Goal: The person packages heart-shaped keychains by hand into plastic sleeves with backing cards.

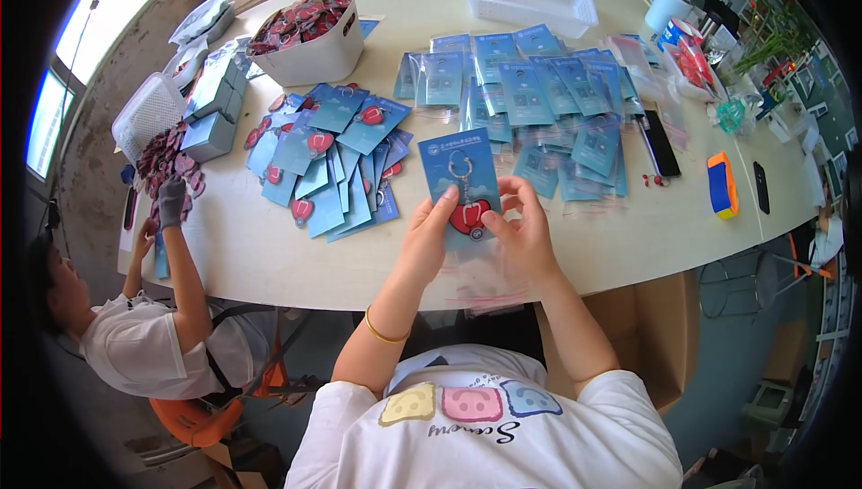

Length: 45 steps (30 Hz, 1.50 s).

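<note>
My left hand [429,236] and right hand [519,230] both pinch blue card [460,175] with red keychain [469,216], held above near table [269,264] edge. Finished card pile [328,161] left of it, bagged stack [539,94] beyond it, white tub [310,44] farther left.

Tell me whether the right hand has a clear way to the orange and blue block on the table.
Probably yes. The right hand now pinches the blue card with the left hand, but only bare table lies between it and the orange and blue block.
</note>
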Available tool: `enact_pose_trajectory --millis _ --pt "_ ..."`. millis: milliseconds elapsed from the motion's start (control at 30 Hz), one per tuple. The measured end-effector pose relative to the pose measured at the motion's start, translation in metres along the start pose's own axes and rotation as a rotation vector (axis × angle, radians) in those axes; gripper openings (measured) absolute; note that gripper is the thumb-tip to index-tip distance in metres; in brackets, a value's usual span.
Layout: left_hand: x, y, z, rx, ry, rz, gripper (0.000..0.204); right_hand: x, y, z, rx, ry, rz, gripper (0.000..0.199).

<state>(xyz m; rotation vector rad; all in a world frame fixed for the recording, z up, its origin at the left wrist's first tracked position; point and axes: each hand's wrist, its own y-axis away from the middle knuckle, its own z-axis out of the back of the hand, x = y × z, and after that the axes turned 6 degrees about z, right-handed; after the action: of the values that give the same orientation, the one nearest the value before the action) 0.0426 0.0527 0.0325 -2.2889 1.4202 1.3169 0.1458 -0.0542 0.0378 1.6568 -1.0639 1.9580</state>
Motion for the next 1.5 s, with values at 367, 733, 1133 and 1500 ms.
enact_pose_trajectory --millis 367,733,1133,1500 --pt "0.029 0.003 0.028 -0.386 -1.772 -0.464 0.041 -0.064 0.012 0.036 -0.061 0.163 -0.148 0.023" --pt "-0.005 -0.001 0.049 -0.058 -0.775 -0.322 0.013 -0.042 0.004 0.031 -0.028 -0.456 -0.213 0.01" --pt "-0.03 0.003 0.058 -0.017 -0.314 -0.127 0.012 -0.011 -0.022 0.005 -0.048 -0.463 0.016 0.008" --pt "-0.041 -0.011 0.057 -0.097 0.314 -0.181 0.008 -0.017 0.057 -0.017 0.204 -0.285 -0.231 0.01"
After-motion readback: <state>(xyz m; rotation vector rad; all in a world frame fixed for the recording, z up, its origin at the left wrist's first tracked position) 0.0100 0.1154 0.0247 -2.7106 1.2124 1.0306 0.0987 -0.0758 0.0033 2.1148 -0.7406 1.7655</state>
